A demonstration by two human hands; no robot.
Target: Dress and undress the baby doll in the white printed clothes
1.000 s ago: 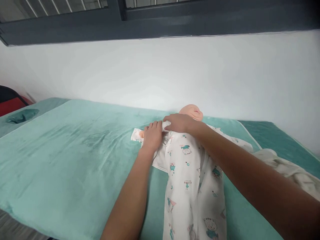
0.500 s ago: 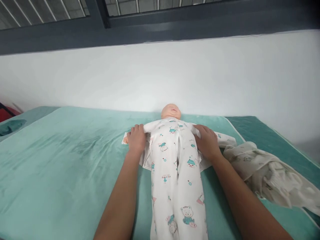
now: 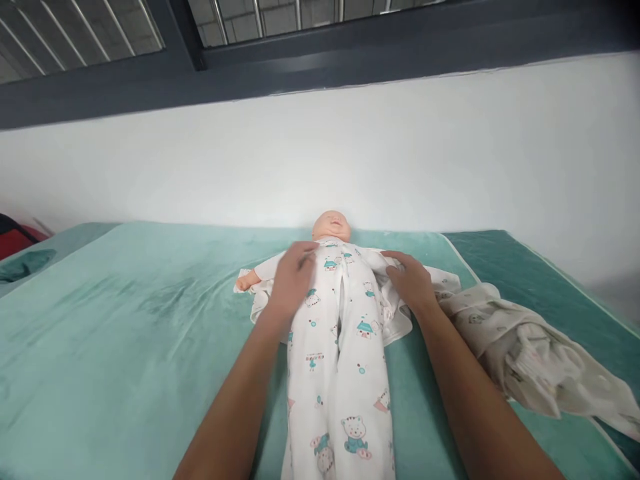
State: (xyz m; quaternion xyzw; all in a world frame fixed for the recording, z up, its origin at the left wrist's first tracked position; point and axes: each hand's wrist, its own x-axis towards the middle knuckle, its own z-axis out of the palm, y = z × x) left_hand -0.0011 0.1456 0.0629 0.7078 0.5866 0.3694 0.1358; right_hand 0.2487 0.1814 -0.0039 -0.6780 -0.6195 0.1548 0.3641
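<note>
A baby doll (image 3: pixel 332 227) lies on its back with its head by the wall. White printed baby clothes (image 3: pixel 336 373) cover its front, with two long legs stretching towards me. My left hand (image 3: pixel 295 277), slightly blurred, is over the left edge of the clothes near the chest, thumb and fingers apart. On the other side my right hand (image 3: pixel 411 280) rests around the doll's sleeved arm, the white sleeve (image 3: pixel 447 280) showing beyond it. The doll's small hand (image 3: pixel 246 281) pokes out at the left. A lower white garment (image 3: pixel 400 327) spreads beneath the doll.
A crumpled pale printed cloth (image 3: pixel 545 360) lies to the right of my right forearm. Green bedding (image 3: pixel 125 347) covers the surface. The white wall (image 3: pixel 225 167) rises behind, with a dark window frame (image 3: pixel 325 63) above. Something red (image 3: pixel 15 241) is at the far left.
My left hand has moved off the doll's arm at the left, inward and up to the chest, uncovering that sleeve. My right hand stays at the other arm. The view has shifted slightly.
</note>
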